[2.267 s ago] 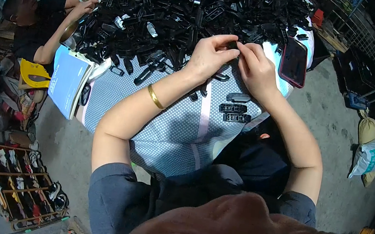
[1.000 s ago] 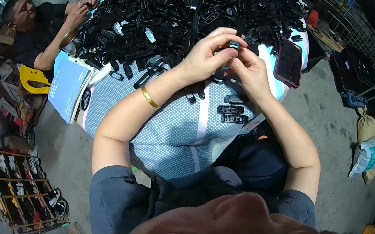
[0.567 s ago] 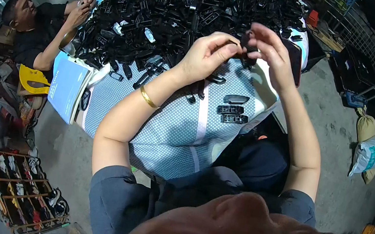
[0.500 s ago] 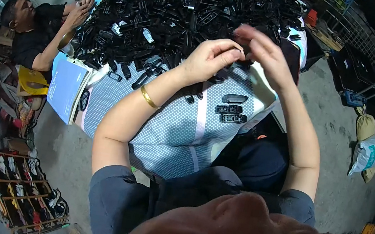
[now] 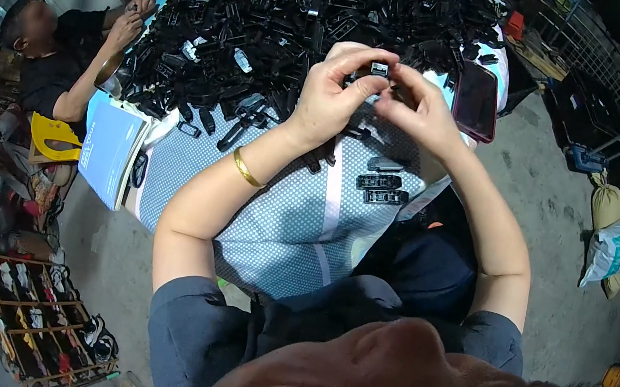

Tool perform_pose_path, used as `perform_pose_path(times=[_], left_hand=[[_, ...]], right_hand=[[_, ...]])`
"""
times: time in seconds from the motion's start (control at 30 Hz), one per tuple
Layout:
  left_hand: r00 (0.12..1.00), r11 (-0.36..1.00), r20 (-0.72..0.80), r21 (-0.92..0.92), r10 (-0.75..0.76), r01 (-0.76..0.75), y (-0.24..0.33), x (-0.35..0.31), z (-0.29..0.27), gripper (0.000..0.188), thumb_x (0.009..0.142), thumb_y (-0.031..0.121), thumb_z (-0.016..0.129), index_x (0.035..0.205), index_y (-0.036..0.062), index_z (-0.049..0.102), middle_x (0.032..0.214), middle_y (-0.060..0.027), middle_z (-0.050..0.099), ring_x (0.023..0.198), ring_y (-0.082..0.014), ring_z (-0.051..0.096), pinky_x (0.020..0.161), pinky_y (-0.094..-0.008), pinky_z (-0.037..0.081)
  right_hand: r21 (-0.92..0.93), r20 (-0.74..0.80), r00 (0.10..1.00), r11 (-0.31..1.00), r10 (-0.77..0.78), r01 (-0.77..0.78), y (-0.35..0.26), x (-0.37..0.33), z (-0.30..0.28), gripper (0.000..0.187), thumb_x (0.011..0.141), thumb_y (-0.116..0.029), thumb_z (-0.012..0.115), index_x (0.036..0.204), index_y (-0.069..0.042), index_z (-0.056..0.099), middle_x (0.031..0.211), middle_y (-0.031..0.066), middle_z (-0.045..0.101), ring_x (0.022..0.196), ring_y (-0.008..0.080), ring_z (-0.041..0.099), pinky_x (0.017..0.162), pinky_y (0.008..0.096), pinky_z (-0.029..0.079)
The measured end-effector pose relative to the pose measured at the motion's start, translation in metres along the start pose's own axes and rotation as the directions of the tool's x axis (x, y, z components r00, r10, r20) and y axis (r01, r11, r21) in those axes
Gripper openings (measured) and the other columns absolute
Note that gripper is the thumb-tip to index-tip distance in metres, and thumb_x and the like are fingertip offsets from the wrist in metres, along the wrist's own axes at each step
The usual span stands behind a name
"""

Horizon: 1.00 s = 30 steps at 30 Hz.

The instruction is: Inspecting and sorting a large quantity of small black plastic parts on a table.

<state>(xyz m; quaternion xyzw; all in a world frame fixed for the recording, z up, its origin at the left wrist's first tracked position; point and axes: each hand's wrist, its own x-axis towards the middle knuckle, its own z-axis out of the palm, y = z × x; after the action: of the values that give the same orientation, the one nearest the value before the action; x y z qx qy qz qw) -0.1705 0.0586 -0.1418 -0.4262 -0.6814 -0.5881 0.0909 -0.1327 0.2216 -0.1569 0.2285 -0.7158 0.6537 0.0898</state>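
My left hand (image 5: 330, 97) is closed, its thumb and fingers round a small black plastic part (image 5: 380, 68) with a bright face. My right hand (image 5: 429, 117) meets it from the other side, fingers curled onto the same part; its fingertips are partly hidden. Beyond both hands spreads a big heap of black plastic parts (image 5: 257, 17), some with shiny clear faces. Nearer me, to the right, three black parts (image 5: 383, 181) lie in a short column on the patterned cloth (image 5: 273, 216). A few loose parts lie by my left wrist.
At the table's left edge lies a thick blue-covered book (image 5: 110, 152). A dark flat phone-like thing (image 5: 476, 101) rests at the right edge. Another person (image 5: 54, 56) sits at the far left, hands at the heap. Sacks (image 5: 610, 252) stand on the floor to the right.
My right hand has come down and in from above, and its fingers have closed at the part in my left hand. My left hand has shifted slightly away and left.
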Motion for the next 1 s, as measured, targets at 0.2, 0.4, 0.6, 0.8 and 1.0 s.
perform_pose_path(times=[0.2, 0.4, 0.6, 0.8, 1.0], left_hand=[[1.000, 0.995, 0.024, -0.100, 0.013, -0.011, 0.012, 0.001, 0.001, 0.022, 0.083, 0.007, 0.057, 0.103, -0.0009, 0.060, 0.105, -0.0091, 0.056, 0.098, -0.0162, 0.053, 0.087, -0.0269, 0.041], [0.997, 0.985, -0.041, -0.165, -0.064, 0.057, 0.023, -0.004, 0.005, 0.018, 0.082, 0.008, 0.058, 0.096, -0.0012, 0.063, 0.095, -0.0078, 0.060, 0.094, -0.0155, 0.054, 0.084, -0.0266, 0.042], [0.986, 0.968, -0.007, -0.192, -0.165, 0.161, 0.020, -0.004, 0.005, 0.018, 0.079, 0.007, 0.061, 0.096, -0.0002, 0.064, 0.093, -0.0074, 0.062, 0.093, -0.0170, 0.055, 0.084, -0.0289, 0.042], [0.982, 0.963, 0.051, 0.194, 0.180, -0.187, 0.015, -0.005, 0.005, 0.027, 0.072, 0.008, 0.066, 0.098, 0.0037, 0.065, 0.094, -0.0096, 0.064, 0.089, -0.0197, 0.058, 0.079, -0.0293, 0.046], [0.883, 0.931, 0.443, 0.365, -0.152, -0.023, 0.021, -0.024, 0.025, 0.036, 0.072, 0.021, 0.069, 0.101, 0.0021, 0.062, 0.089, -0.0179, 0.063, 0.080, -0.0288, 0.063, 0.071, -0.0331, 0.049]], right_hand=[[-0.331, -0.074, 0.968, 0.922, -0.239, 0.202, 0.000, -0.003, 0.004, 0.026, 0.076, -0.012, 0.065, 0.095, 0.003, 0.058, 0.092, 0.0093, 0.058, 0.082, 0.0148, 0.056, 0.070, 0.0259, 0.045], [-0.275, -0.178, 0.943, 0.935, -0.280, 0.226, -0.004, -0.010, 0.028, 0.019, 0.076, -0.009, 0.065, 0.091, 0.001, 0.061, 0.085, 0.0109, 0.061, 0.078, 0.0202, 0.060, 0.068, 0.0292, 0.047], [-0.477, -0.101, 0.951, 0.853, -0.292, 0.211, -0.001, -0.009, 0.014, 0.018, 0.074, -0.010, 0.066, 0.087, 0.001, 0.062, 0.082, 0.0107, 0.061, 0.074, 0.0185, 0.060, 0.064, 0.0291, 0.047], [-0.735, -0.126, 0.991, 0.668, 0.034, -0.116, -0.010, 0.000, -0.041, 0.032, 0.071, -0.019, 0.068, 0.095, 0.000, 0.063, 0.094, 0.0192, 0.063, 0.087, 0.0284, 0.063, 0.077, 0.0355, 0.048], [-0.870, -0.115, 0.993, 0.485, -0.034, -0.084, 0.011, -0.007, -0.038, 0.037, 0.071, -0.034, 0.069, 0.085, 0.000, 0.065, 0.080, 0.0178, 0.063, 0.073, 0.0312, 0.062, 0.066, 0.0376, 0.049]])
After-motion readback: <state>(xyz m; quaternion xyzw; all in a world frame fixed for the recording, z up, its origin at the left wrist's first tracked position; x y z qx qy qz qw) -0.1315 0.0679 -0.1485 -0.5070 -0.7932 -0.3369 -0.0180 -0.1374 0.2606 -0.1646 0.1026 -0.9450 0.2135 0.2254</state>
